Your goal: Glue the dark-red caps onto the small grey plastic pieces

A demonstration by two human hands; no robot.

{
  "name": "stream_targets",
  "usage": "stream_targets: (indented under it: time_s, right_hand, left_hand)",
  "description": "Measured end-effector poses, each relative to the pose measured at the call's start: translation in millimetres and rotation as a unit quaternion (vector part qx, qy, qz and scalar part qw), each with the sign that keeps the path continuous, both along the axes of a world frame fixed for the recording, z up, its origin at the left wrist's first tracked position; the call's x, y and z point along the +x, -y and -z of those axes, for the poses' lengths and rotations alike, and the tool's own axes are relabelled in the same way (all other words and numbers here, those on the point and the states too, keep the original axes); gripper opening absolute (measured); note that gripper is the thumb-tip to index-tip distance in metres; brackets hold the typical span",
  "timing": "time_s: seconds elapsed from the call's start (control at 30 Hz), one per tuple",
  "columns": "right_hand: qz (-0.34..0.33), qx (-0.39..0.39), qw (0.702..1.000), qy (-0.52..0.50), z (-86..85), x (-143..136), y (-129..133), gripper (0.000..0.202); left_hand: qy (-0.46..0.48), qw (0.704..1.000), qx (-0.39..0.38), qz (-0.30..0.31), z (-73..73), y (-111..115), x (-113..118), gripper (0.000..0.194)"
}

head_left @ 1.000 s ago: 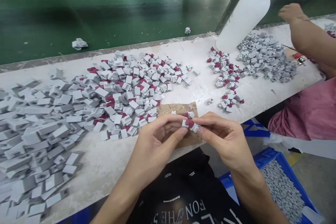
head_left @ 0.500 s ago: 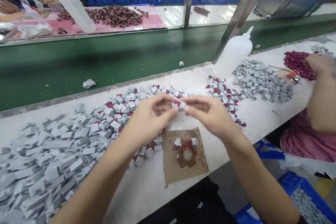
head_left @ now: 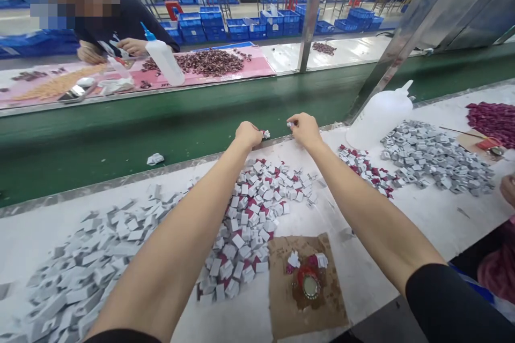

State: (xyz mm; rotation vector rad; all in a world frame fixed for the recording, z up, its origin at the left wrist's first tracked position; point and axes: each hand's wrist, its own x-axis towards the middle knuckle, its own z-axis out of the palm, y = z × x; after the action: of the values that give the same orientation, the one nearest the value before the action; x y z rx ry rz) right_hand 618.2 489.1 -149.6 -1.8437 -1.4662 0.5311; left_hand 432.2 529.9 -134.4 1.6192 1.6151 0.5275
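Observation:
Both my arms reach forward to the near edge of the green belt. My left hand (head_left: 248,134) is closed, with a small grey-and-magenta block piece (head_left: 265,133) at its fingertips. My right hand (head_left: 306,128), a little to the right, pinches a small whitish piece (head_left: 290,124) over the belt's edge. Below my hands lies a heap of grey blocks with magenta parts (head_left: 257,198). Plain grey blocks (head_left: 92,257) spread at the left. On a brown cardboard sheet (head_left: 309,327) sit a red-rimmed round cap (head_left: 310,285) and two grey-and-magenta pieces (head_left: 317,261).
The green belt (head_left: 100,144) runs across, carrying a whitish lump (head_left: 155,158). A white squeeze bottle (head_left: 380,118) stands by a metal post (head_left: 402,37). More grey blocks (head_left: 438,155) and a magenta heap (head_left: 491,123) lie right. Across the belt a person works near another bottle (head_left: 166,61).
My hands were together over the heap on one grey-and-magenta piece. They have parted and moved forward to the belt's edge, each with a piece. The view has tilted up.

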Motion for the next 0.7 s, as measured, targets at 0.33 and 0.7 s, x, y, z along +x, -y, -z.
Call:
stream_targets:
  time_s: [0.33,0.7]
  right_hand:
    - [-0.071,0.065,0.950,-0.297,-40.5,-50,222,0.018]
    - [-0.113,0.057,0.957,-0.260,-40.9,-75,366,0.006]
  left_hand:
    - [0.214,0.960,0.066,0.168,-59.5,215,-58,0.022]
    - [0.410,0.908,-0.052,0.063,-40.2,377,-95,0.027]
